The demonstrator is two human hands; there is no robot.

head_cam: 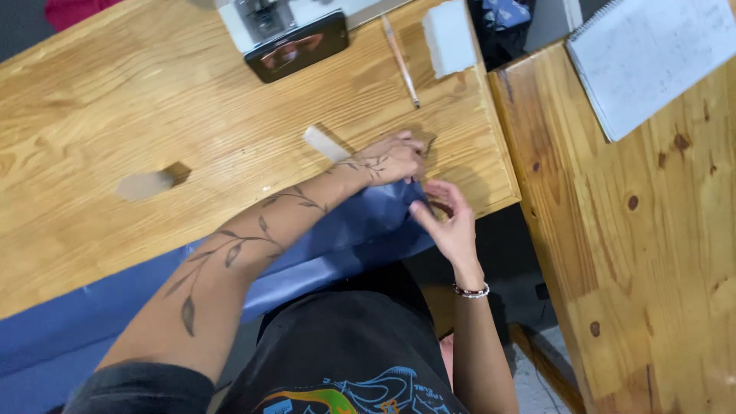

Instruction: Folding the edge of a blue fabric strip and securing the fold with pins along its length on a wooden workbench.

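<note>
Seen from the head camera, a person's left hand presses blue fabric against the near edge of a wooden table, fingers curled narrow on the cloth, while the right hand pinches its corner just beside. The fabric hangs over the edge and could well slide off if the grip eases. A phone, a pencil, a white block and a pale strip lie beyond; a notebook rests on a second bench.
</note>
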